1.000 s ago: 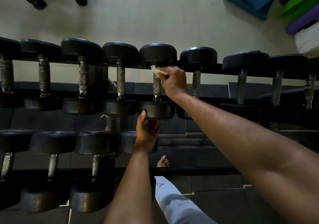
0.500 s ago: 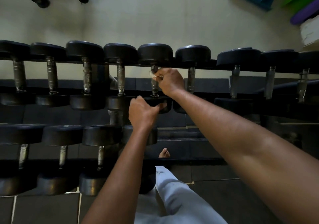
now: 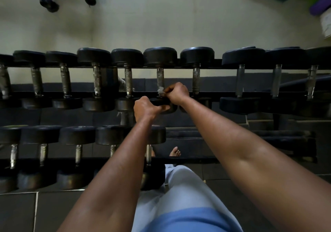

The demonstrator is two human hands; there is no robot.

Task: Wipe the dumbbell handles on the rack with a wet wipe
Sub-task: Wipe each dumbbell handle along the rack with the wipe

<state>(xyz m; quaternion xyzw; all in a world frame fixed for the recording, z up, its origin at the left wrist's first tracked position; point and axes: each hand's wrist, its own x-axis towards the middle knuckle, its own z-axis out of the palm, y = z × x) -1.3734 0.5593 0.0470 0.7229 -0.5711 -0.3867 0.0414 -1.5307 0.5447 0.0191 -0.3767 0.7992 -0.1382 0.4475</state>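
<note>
Wet wipe [image 3: 160, 90] bunched at the near end of a dumbbell handle [image 3: 160, 78], upper rack [image 3: 53, 94] tier, mid-row. Right hand [image 3: 176, 93] grip pinching the wipe against the handle. Left hand [image 3: 146, 108] curled on that dumbbell's near head [image 3: 167, 106].

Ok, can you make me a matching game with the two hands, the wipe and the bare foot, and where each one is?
Things:
1. right hand
2. left hand
3. wet wipe
4. bare foot

Places:
A. on the floor under the rack
B. against the near end of a top-row dumbbell handle
C. gripping the near head of that dumbbell
D. pinching the wipe at the handle

Pairs: 1-D, 2-C, 3-B, 4-A
</note>
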